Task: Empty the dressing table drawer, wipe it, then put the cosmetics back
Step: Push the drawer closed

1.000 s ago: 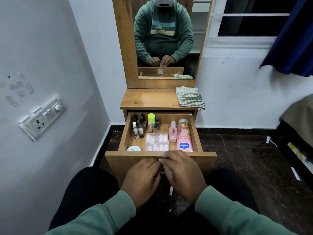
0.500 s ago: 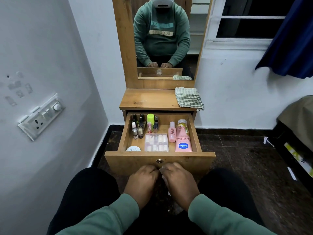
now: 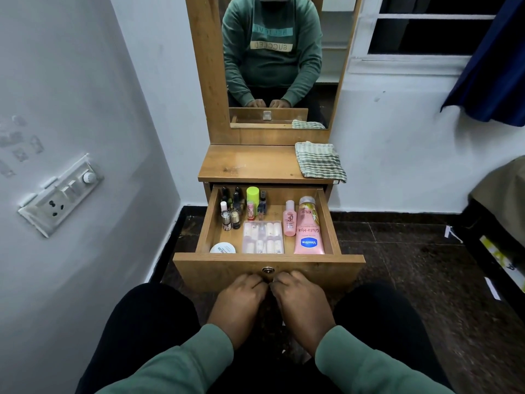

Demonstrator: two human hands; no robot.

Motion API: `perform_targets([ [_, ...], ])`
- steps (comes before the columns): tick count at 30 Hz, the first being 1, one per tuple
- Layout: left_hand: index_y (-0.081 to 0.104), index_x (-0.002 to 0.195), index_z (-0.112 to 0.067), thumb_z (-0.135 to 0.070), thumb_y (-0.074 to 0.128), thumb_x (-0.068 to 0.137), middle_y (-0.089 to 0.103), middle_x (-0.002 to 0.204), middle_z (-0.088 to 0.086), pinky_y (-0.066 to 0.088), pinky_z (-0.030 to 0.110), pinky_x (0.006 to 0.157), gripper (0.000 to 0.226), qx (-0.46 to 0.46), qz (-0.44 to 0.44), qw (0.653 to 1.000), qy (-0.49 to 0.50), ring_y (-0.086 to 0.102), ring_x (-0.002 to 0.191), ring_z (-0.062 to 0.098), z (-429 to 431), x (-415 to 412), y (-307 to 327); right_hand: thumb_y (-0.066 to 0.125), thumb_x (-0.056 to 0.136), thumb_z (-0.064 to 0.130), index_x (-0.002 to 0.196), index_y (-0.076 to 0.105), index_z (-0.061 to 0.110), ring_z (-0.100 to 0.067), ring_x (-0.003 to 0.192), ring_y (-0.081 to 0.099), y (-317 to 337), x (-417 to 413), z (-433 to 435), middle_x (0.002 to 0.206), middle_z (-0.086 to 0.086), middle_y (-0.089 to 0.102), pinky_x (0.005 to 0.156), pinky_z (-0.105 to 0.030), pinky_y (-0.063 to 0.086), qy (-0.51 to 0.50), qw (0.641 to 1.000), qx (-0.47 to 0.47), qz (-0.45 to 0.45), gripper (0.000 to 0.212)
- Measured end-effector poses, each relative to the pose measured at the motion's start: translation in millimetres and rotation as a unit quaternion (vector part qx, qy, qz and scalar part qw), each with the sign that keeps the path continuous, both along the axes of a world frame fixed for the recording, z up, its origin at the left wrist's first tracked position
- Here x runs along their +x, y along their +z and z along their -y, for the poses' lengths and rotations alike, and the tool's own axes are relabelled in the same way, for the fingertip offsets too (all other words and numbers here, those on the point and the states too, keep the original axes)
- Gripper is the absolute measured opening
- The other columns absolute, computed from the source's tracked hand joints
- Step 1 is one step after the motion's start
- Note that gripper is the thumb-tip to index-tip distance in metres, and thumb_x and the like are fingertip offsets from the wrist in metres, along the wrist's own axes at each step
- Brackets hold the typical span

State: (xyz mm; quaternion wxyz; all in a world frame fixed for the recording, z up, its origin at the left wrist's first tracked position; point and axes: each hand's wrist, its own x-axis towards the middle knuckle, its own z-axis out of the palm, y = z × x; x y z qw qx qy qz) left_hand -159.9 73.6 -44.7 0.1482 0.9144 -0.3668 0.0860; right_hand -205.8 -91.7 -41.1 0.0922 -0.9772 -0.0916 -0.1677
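From the head camera I see the drawer (image 3: 216, 268) pulled out in the middle of the frame, with the cosmetics inside it. My left hand (image 3: 241, 297) and right hand (image 3: 298, 297) sit side by side in the lower middle, against the drawer's front panel, just under its small round lock (image 3: 268, 270). Both have their fingers curled inward with the knuckles almost touching. I cannot tell whether they grip anything, because the fingertips are hidden.

The cosmetics lie just above the hands in the frame, behind the front panel:
- **Right side:** a pink tube (image 3: 309, 237) lies flat, with a small pink bottle (image 3: 289, 218) just beside it.
- **Middle:** a clear case (image 3: 262, 237).
- **Near left corner:** a white jar (image 3: 223, 248).
- **Back left:** a cluster of little bottles (image 3: 235, 209) stands upright, including a green-capped one (image 3: 252, 196).

Above the drawer, a striped cloth (image 3: 319, 162) lies on the right end of the tabletop (image 3: 250, 163), hanging slightly over the edge. The mirror (image 3: 272, 61) rises at the top middle, and a switch panel (image 3: 61, 194) is on the wall at left.
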Motion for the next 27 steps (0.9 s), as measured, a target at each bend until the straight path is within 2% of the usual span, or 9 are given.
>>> perform_targets([
  [9, 0.068, 0.084, -0.023, -0.022, 0.049, 0.073, 0.065, 0.085, -0.007, 0.054, 0.027, 0.057, 0.022, -0.018, 0.003, 1.0, 0.01, 0.064, 0.079, 0.017, 4.7, 12.0, -0.5, 0.083, 0.072, 0.019, 0.076, 0.069, 0.027, -0.013, 0.076, 0.059, 0.6, 15.1, 1.2, 0.08, 0.011, 0.062, 0.047, -0.028, 0.047, -0.011, 1.0, 0.015, -0.003, 0.016],
  [11, 0.068, 0.084, -0.022, -0.019, 0.062, 0.073, 0.066, 0.085, -0.006, 0.054, 0.027, 0.057, 0.013, -0.026, 0.001, 1.0, 0.015, 0.065, 0.078, 0.018, 7.7, 17.0, -0.5, 0.083, 0.072, 0.017, 0.075, 0.067, 0.026, -0.014, 0.074, 0.058, 0.9, 21.9, 1.6, 0.079, 0.01, 0.061, 0.044, -0.029, 0.046, -0.017, 1.0, 0.018, -0.001, 0.018],
  [14, 0.071, 0.086, -0.02, -0.009, 0.083, 0.062, 0.068, 0.088, -0.004, 0.057, 0.029, 0.059, 0.029, -0.023, -0.015, 0.999, 0.022, 0.067, 0.08, 0.02, 11.8, 26.5, -3.1, 0.083, 0.073, 0.017, 0.074, 0.067, 0.026, -0.013, 0.075, 0.058, 0.4, 31.2, 2.1, 0.08, 0.01, 0.062, 0.043, -0.029, 0.048, -0.028, 0.999, 0.022, 0.0, 0.018],
  [17, 0.071, 0.089, -0.018, -0.007, 0.083, 0.063, 0.069, 0.091, -0.002, 0.058, 0.03, 0.061, 0.031, -0.023, -0.013, 0.999, 0.025, 0.067, 0.082, 0.021, 13.5, 36.1, -4.3, 0.084, 0.072, 0.017, 0.071, 0.065, 0.026, -0.014, 0.075, 0.059, 0.4, 40.3, 3.6, 0.079, 0.01, 0.061, 0.042, -0.029, 0.044, -0.04, 0.999, 0.024, -0.004, 0.021],
  [23, 0.071, 0.085, -0.019, -0.008, 0.086, 0.06, 0.069, 0.087, -0.003, 0.056, 0.028, 0.059, 0.032, -0.023, -0.01, 0.999, 0.029, 0.067, 0.079, 0.021, 21.2, 57.9, -2.6, 0.077, 0.078, 0.018, 0.074, 0.064, 0.025, -0.016, 0.078, 0.058, -1.2, 61.1, 8.7, 0.082, 0.008, 0.06, 0.044, -0.033, 0.048, -0.051, 0.998, 0.03, -0.008, 0.015],
  [27, 0.071, 0.086, -0.019, -0.007, 0.083, 0.061, 0.069, 0.089, -0.002, 0.057, 0.03, 0.061, 0.031, -0.019, -0.016, 0.999, 0.032, 0.068, 0.081, 0.023, 27.0, 76.1, -2.1, 0.08, 0.072, 0.016, 0.07, 0.063, 0.024, -0.017, 0.074, 0.059, 4.6, 78.2, 12.5, 0.077, 0.007, 0.059, 0.041, -0.03, 0.041, -0.055, 0.998, 0.016, -0.005, 0.019],
])
